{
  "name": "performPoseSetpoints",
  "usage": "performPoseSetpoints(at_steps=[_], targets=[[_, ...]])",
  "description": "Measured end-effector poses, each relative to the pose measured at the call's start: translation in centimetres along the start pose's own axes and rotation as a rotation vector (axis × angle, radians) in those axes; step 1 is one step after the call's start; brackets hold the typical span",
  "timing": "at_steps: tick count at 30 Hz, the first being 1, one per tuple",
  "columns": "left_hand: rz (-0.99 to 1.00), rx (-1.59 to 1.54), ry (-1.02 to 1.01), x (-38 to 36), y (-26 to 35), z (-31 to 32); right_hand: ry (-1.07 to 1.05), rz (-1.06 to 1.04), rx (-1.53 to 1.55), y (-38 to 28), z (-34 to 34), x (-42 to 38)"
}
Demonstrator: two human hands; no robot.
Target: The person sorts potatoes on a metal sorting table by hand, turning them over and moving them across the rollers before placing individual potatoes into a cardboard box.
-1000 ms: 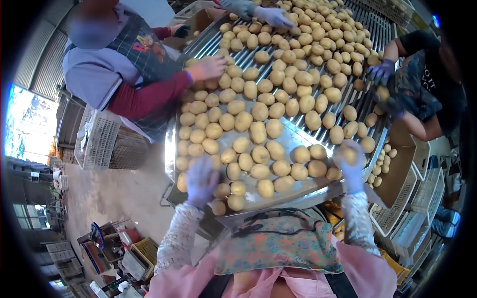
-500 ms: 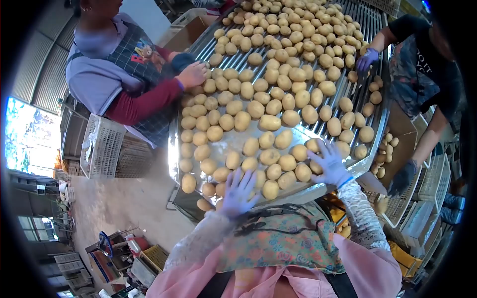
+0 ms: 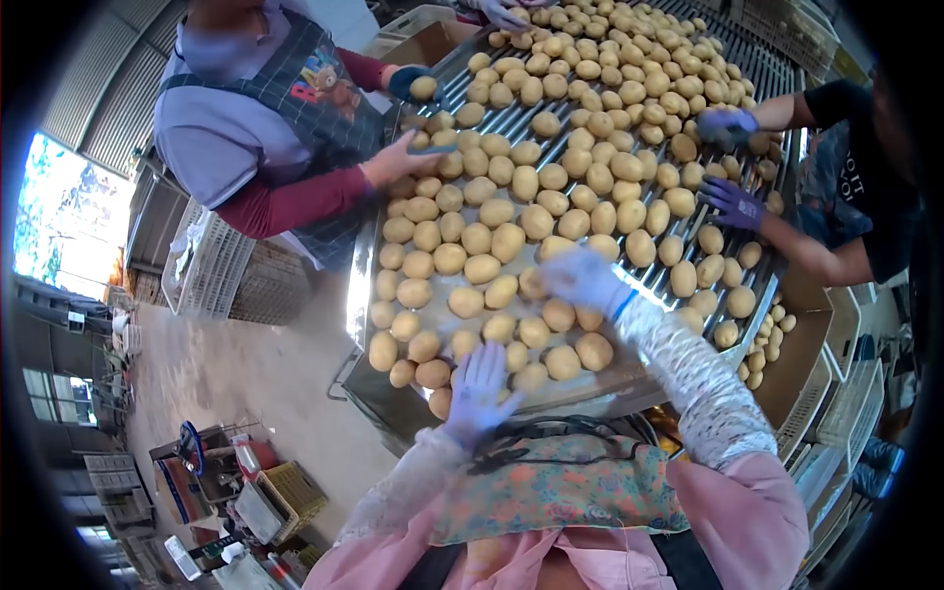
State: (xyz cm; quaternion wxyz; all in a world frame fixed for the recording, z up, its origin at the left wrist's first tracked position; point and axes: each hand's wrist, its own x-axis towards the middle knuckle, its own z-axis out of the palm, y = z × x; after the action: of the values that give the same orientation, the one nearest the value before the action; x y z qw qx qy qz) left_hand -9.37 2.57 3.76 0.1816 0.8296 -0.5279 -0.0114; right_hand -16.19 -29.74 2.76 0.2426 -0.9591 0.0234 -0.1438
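Note:
Many potatoes lie over a metal sorting table. At its near edge, my left hand, in a thin lavender glove, rests against several potatoes with its fingers stretched out. My right hand, gloved alike, reaches over the middle of the potatoes. Its fingers are blurred and point left, right at a potato; whether they grip it I cannot tell.
Metal rollers loaded with potatoes run toward the far end. A person on the left holds a potato in a dark glove. Another person's purple-gloved hand works from the right. A cardboard box of potatoes stands beside the table.
My right hand has swung left and away from me, from the right edge to mid-table. My left hand stays near the front edge. The right-hand person's hands have moved over the rollers.

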Motion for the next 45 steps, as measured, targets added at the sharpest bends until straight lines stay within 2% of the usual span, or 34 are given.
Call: performPoseSetpoints(at_steps=[1, 2, 3, 4, 6, 7, 8, 10, 11, 13, 14, 16, 18, 20, 22, 23, 24, 25, 26, 28, 29, 30, 32, 33, 34, 36, 37, 38, 40, 41, 42, 43, 44, 45], targets=[[0.088, 0.022, -0.126, -0.5, -1.0, -1.8, 0.151, 0.078, 0.015, -0.3, -3.4, 1.4], [0.175, 0.045, -0.253, -0.7, -2.2, -3.0, 0.02, 0.15, -0.236, 1.7, -4.0, 2.7], [0.162, 0.217, -0.132, -1.1, -5.0, -1.3, -0.116, 0.218, -0.481, 3.0, -4.2, 3.3], [0.155, 0.223, -0.137, -0.6, -5.6, -1.6, -0.116, 0.213, -0.473, 2.6, -4.2, 3.8], [0.085, 0.193, -0.13, 2.4, -6.8, -2.2, -0.309, 0.359, -0.687, 0.9, -4.8, 5.9], [0.086, 0.197, -0.135, 3.5, -6.4, -1.8, -0.429, 0.437, -0.585, 1.0, -4.5, 6.5], [0.049, 0.15, -0.08, 4.5, -4.9, -0.7, -0.433, 0.442, -0.575, -0.1, -4.9, 6.6], [-0.014, 0.046, 0.054, 7.4, -1.9, 1.7, -0.704, 0.451, -0.505, -2.8, -7.2, 6.6], [-0.002, 0.041, 0.063, 9.1, -0.7, 1.6, -0.59, 0.452, -0.393, -2.1, -5.7, 4.5], [0.299, -0.049, -0.056, 12.0, 1.9, 0.4, -0.381, 0.475, -0.177, -2.1, -4.0, -1.0], [0.31, -0.056, -0.057, 13.7, 2.1, 1.0, -0.281, 0.499, -0.074, -2.6, -4.3, -3.2], [0.375, -0.074, -0.064, 17.7, 2.0, 3.0, 0.157, 0.433, 0.256, -3.1, -4.8, -8.6], [0.404, 0.102, 0.147, 22.2, 0.0, 7.3, 0.534, 0.684, 0.643, -5.6, -6.8, -13.6], [0.306, 0.024, 0.044, 27.6, 0.0, 8.0, 0.8, 0.803, 0.631, -4.3, -9.2, -20.9], [0.313, -0.063, -0.123, 30.9, -1.0, 9.2, 1.014, 0.793, 0.388, -2.3, -12.7, -27.7], [0.347, -0.076, -0.133, 31.6, 0.5, 7.8, 1.003, 0.875, 0.198, -1.2, -14.1, -30.6], [0.192, 0.001, -0.337, 32.0, 2.8, 4.7, 0.982, 0.959, 0.015, -0.8, -14.8, -32.9], [0.033, 0.092, -0.526, 32.7, 4.2, 2.7, 0.617, 1.41, -0.519, -2.0, -15.6, -34.6], [0.058, 0.098, -0.521, 33.4, 4.4, 2.8, 0.639, 1.425, -0.523, -2.1, -14.9, -35.2], [-0.076, 0.027, -0.657, 33.2, 3.3, 4.0, 1.05, 1.082, -0.101, -2.6, -12.3, -36.4], [-0.04, 0.0, -0.614, 32.6, 2.7, 4.6, 1.114, 1.164, 0.184, -5.3, -11.3, -33.4], [-0.039, 0.002, -0.615, 31.2, 2.6, 5.5, 1.082, 1.125, 0.377, -5.8, -8.8, -32.7], [0.137, -0.088, -0.161, 26.9, 4.0, 6.0, 0.861, 1.013, 0.474, -8.9, -6.0, -26.5], [0.181, -0.209, -0.139, 24.7, 5.3, 6.9, 0.817, 0.88, 0.897, -10.3, -5.4, -23.9], [0.215, -0.331, -0.127, 22.0, 6.6, 8.0, 0.839, 0.832, 1.123, -12.4, -5.7, -20.6], [0.267, -0.338, -0.48, 18.4, 13.4, 0.8, 0.967, 0.881, 1.462, -13.1, -5.1, -16.4], [0.25, -0.343, -0.473, 16.5, 13.5, 0.8, 0.92, 0.83, 1.527, -11.5, -3.3, -16.8], [0.397, -0.358, -0.325, 14.3, 13.3, 0.8, 0.871, 0.776, 1.592, -9.8, -1.7, -17.5], [0.591, -0.263, -0.124, 10.3, 10.0, 1.3, 0.627, 0.992, 1.49, -10.5, -5.8, -19.1], [0.633, -0.156, -0.078, 8.5, 5.9, 1.5, 0.805, 1.054, 1.177, -11.5, -7.3, -19.3], [0.565, -0.099, -0.134, 6.4, 3.0, 1.0, 0.769, 1.021, 1.155, -10.5, -9.8, -21.7], [0.505, -0.042, -0.195, 4.9, 0.4, 0.0, 0.682, 0.839, 0.371, -6.0, -9.0, -28.0], [0.373, -0.076, -0.216, 4.0, -1.8, -1.2, 0.983, 0.933, 0.612, -6.1, -12.2, -28.9], [0.233, -0.111, -0.241, 2.8, -3.8, -2.5, 1.216, 0.972, 0.606, -5.7, -14.0, -29.4]])
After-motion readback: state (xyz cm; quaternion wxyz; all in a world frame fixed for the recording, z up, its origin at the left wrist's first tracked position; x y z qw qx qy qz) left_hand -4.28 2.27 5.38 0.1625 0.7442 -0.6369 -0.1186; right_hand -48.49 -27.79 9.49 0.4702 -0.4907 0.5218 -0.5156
